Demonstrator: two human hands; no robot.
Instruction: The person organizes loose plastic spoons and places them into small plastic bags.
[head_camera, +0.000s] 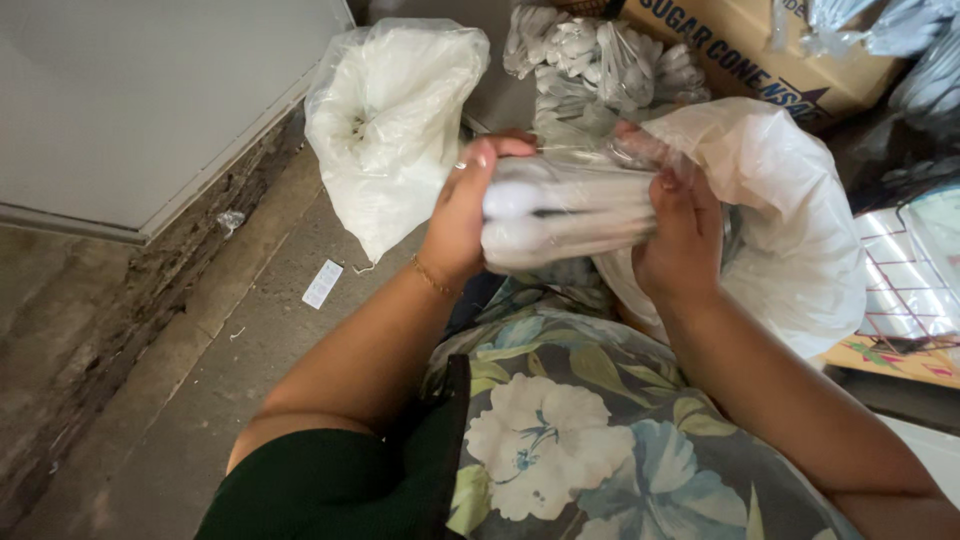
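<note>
Both hands clench one clear packet of white plastic cutlery (565, 212): the left hand (462, 215) wraps its near end, the right hand (680, 235) grips the far end. Left of the packet sits a knotted white bag (385, 120); right, another white bag (790, 220); beyond it, more cutlery packets (600, 55) and a cardboard box (760, 50).

A clear packet of plastic cutlery (565, 212) lies between the left hand (462, 215) and right hand (685, 235), with one tied bag (385, 120) to its left, another bag (790, 215) to its right, and a cardboard box (760, 50) behind.
</note>
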